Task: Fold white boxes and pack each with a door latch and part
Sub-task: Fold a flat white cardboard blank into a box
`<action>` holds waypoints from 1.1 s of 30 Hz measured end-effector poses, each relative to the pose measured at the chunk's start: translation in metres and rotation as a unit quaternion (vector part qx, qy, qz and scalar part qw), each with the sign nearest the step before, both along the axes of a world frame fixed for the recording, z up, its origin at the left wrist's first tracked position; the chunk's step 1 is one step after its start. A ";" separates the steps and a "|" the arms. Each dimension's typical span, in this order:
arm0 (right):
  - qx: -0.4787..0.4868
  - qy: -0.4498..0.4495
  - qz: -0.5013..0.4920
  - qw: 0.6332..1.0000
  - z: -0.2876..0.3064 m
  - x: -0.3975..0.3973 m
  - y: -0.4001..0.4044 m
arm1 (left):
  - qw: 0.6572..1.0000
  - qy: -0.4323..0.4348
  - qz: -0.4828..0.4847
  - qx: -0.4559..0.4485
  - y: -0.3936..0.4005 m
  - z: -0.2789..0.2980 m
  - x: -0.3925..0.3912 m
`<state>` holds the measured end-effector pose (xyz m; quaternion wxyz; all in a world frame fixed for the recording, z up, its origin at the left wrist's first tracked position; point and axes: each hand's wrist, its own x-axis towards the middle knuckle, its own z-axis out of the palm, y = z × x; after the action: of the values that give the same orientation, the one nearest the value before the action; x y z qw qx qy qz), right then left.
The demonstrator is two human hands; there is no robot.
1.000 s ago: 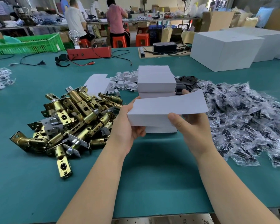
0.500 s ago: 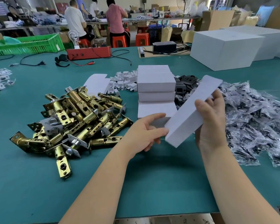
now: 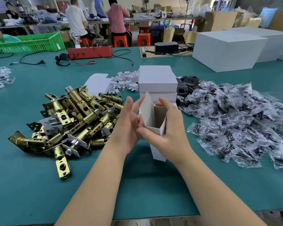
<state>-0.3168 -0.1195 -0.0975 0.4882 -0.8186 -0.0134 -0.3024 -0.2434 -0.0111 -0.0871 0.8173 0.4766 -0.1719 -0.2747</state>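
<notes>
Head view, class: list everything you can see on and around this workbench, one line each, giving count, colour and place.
Box: one, white, open end up, held over the table's middle.
Closed boxes: a stack, white, behind the held box.
Latches: a pile, brass, left of the hands.
Bagged parts: a heap, black in clear bags, right.
Flat blanks: a few, white, behind the latches.
Inserts: a small heap, white, left of the stack.
Large cartons: two at least, white, far right.
Crate: one, green, far left.
Red unit: one, far centre-left.
Table: teal.
Left hand: fingers straight against the box.
Right hand: grip round the box.
</notes>
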 end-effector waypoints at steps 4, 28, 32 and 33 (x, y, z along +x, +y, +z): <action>0.000 0.018 0.019 1.000 0.000 0.005 0.005 | 0.999 0.013 0.031 -0.029 0.002 0.004 0.001; 0.061 -0.091 -0.003 0.994 -0.002 -0.005 -0.007 | 0.991 -0.031 -0.049 0.120 0.010 -0.004 0.008; 0.008 -0.101 -0.025 0.995 -0.004 -0.005 -0.007 | 0.981 -0.062 -0.096 0.154 0.008 -0.004 0.000; -0.005 -0.100 -0.028 0.995 -0.004 -0.004 -0.007 | 0.981 -0.069 -0.091 0.159 0.008 -0.004 0.000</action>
<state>-0.3211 -0.1268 -0.1017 0.4715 -0.7866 -0.0410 -0.3966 -0.2437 -0.0027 -0.0908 0.6887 0.6006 -0.2243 -0.3385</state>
